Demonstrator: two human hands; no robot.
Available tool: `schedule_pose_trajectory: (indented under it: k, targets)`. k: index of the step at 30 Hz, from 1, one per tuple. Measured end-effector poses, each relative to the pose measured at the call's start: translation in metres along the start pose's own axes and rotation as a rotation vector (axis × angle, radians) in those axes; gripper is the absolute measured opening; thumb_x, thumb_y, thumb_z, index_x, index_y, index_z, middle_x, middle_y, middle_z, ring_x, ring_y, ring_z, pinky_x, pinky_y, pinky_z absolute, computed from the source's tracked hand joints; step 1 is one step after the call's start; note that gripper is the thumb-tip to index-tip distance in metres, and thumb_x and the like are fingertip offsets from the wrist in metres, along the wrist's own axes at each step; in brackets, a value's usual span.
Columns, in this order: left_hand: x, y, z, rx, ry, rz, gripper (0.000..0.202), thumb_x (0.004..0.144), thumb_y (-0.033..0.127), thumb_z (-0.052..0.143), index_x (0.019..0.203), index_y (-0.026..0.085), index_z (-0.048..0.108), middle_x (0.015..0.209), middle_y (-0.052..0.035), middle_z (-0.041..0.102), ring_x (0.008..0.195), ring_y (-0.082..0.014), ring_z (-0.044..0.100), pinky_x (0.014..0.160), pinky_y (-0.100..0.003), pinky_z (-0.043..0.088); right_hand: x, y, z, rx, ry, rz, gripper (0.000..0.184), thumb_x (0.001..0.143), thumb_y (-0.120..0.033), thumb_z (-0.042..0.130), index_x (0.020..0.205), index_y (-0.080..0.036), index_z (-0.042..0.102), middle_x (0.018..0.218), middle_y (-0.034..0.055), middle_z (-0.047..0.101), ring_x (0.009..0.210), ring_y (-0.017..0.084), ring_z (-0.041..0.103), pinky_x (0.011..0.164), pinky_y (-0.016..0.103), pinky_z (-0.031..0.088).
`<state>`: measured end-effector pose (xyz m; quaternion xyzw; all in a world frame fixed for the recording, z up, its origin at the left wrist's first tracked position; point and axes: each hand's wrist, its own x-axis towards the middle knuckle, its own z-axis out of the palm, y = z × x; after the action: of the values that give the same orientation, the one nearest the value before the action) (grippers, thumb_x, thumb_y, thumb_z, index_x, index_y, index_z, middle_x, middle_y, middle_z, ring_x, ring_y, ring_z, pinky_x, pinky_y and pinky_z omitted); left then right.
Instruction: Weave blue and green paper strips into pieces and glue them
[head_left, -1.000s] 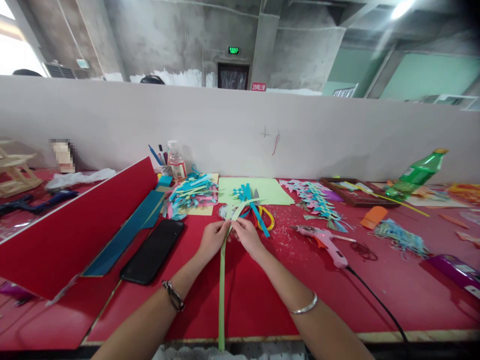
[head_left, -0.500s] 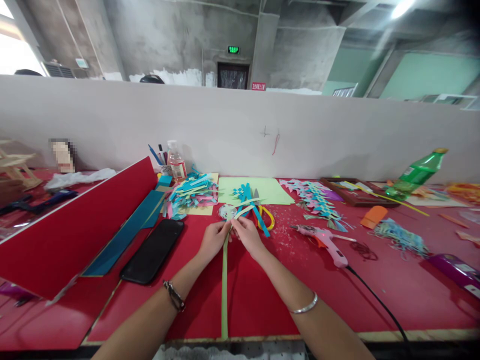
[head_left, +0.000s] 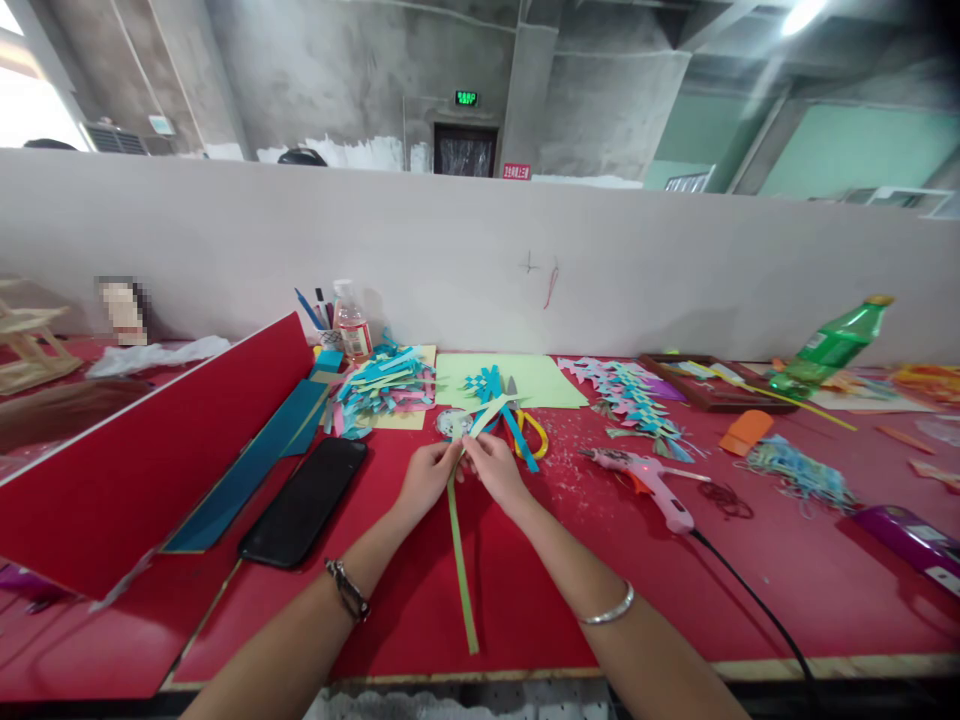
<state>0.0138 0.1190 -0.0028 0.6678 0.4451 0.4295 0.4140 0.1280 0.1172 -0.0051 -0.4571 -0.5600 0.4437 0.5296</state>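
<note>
My left hand (head_left: 429, 480) and my right hand (head_left: 493, 468) meet at the middle of the red table, fingers pinched on a pale green paper strip (head_left: 461, 565). One long tail of the strip hangs toward the table's front edge. Its other end (head_left: 489, 412) sticks out beyond my fingertips to the upper right. The exact fold between my fingers is hidden. Just past my hands lie blue paper strips (head_left: 491, 384), scissors with yellow handles (head_left: 541, 436) and a small clear round roll (head_left: 448, 423).
Left of my hands lie a black phone (head_left: 306, 502) and a red board (head_left: 172, 450). A pile of cut strips (head_left: 390, 385) lies behind. To the right are a pink glue gun (head_left: 651, 480) with a black cord, woven paper pieces (head_left: 634, 400) and a green bottle (head_left: 832, 345).
The strip's lower tail has swung right and its tip has risen from the table edge. Beyond my fingers, the two spread ends now lie close together. My hands have hardly moved.
</note>
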Motion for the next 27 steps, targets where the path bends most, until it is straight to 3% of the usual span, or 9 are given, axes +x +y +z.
schedule_pose_trajectory:
  k: [11, 18, 27]
  targets:
    - [0.0018, -0.0033, -0.0028, 0.039, 0.155, -0.002, 0.046, 0.079, 0.046, 0.035, 0.051, 0.014, 0.051, 0.045, 0.0018, 0.049, 0.045, -0.0104, 0.044, 0.047, -0.02, 0.032, -0.0011, -0.0015, -0.0014, -0.025, -0.038, -0.047, 0.027, 0.072, -0.034, 0.044, 0.051, -0.02, 0.036, 0.043, -0.0066, 0.035, 0.041, 0.007, 0.031, 0.042, 0.021, 0.024]
    - [-0.0029, 0.0035, -0.0008, 0.047, 0.062, 0.041, 0.042, 0.077, 0.045, 0.038, 0.053, 0.013, 0.054, 0.049, 0.0006, 0.053, 0.049, -0.0113, 0.046, 0.048, -0.02, 0.033, -0.001, -0.0021, 0.0001, -0.001, -0.06, -0.031, 0.031, 0.073, -0.044, 0.043, 0.055, -0.02, 0.038, 0.047, -0.0059, 0.035, 0.042, 0.008, 0.033, 0.041, 0.022, 0.025]
    - [0.0017, -0.0065, -0.0022, 0.087, 0.141, 0.03, 0.044, 0.074, 0.049, 0.042, 0.048, 0.014, 0.045, 0.044, 0.0049, 0.032, 0.046, -0.0072, 0.03, 0.043, -0.019, 0.022, -0.0032, -0.001, 0.0001, -0.036, -0.077, -0.057, 0.03, 0.072, -0.038, 0.045, 0.05, -0.02, 0.035, 0.044, -0.0063, 0.029, 0.042, 0.008, 0.028, 0.041, 0.022, 0.02]
